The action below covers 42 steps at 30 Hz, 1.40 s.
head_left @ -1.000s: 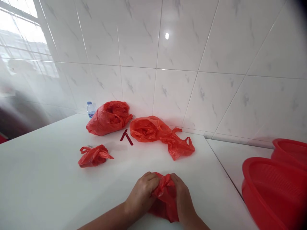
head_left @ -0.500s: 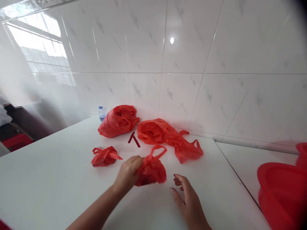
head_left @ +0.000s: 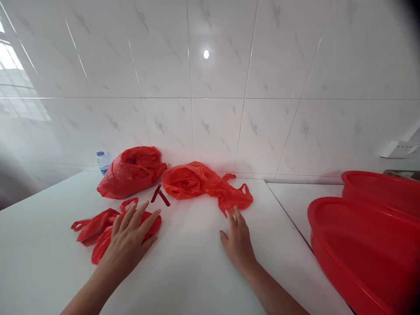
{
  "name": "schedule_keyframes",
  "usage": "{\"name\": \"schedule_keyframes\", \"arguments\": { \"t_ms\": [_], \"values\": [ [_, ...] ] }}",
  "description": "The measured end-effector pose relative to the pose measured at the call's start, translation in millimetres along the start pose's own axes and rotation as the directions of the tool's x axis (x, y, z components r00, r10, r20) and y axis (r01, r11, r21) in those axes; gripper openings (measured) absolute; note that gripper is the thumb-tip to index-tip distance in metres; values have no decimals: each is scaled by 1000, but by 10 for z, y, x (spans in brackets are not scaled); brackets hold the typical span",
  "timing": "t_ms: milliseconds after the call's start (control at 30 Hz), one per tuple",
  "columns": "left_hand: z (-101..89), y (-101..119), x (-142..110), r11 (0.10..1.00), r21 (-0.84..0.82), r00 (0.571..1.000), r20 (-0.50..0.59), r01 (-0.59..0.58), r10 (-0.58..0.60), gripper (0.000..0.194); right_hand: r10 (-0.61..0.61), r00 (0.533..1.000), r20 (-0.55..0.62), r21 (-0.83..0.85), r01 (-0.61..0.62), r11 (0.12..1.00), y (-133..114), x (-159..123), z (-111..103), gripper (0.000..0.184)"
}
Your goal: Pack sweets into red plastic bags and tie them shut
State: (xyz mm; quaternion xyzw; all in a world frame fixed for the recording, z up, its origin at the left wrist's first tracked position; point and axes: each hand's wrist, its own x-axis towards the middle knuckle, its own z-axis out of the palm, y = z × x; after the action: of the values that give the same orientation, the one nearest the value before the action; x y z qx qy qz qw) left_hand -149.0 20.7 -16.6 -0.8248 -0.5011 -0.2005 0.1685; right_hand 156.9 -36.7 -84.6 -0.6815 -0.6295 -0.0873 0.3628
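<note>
My left hand (head_left: 129,240), fingers spread, is over a small red plastic bag (head_left: 153,223) and covers part of it; whether it touches the bag I cannot tell. Against that bag lies another small red plastic bag (head_left: 95,227) on the left. My right hand (head_left: 239,240) is open and holds nothing, its fingertips close to the loose handles of a flattened red plastic bag (head_left: 234,199). That bag trails from a crumpled, rounded red bag (head_left: 185,181) near the wall. Two dark red folding-razor-like pieces (head_left: 160,195) lie between the bags.
At the back left stand a bulky red plastic bag (head_left: 131,173) and a clear water bottle (head_left: 103,162) with a blue cap. Two large red plastic basins (head_left: 328,205) sit on the right, beyond a seam in the white table (head_left: 193,271). A tiled wall (head_left: 216,131) closes off the back.
The small bag that my left hand held now lies on the table beside the other small one, and the hand is open. My right hand has reached forward. The view has turned right.
</note>
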Motion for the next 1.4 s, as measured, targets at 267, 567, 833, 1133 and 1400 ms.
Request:
{"name": "schedule_keyframes", "arguments": {
  "t_ms": [267,567,833,1133,1400],
  "values": [
    [351,-372,57,995,-79,971,235,55,-35,39,80,991,109,-129,-66,989,148,155,52,61],
    [314,261,224,894,-443,970,182,-66,162,35,-35,987,159,-199,66,978,-39,84,-129,24],
    [407,1271,417,614,-784,947,258,91,189,62,-191,980,62,92,185,978,-315,-67,-420,26],
    [739,1386,424,708,-706,966,175,-11,189,63,216,954,210,11,-223,975,342,90,-493,9],
    [643,1361,397,526,-830,954,280,187,103,55,113,896,430,396,-299,868,-45,2,-530,16]
  ]
}}
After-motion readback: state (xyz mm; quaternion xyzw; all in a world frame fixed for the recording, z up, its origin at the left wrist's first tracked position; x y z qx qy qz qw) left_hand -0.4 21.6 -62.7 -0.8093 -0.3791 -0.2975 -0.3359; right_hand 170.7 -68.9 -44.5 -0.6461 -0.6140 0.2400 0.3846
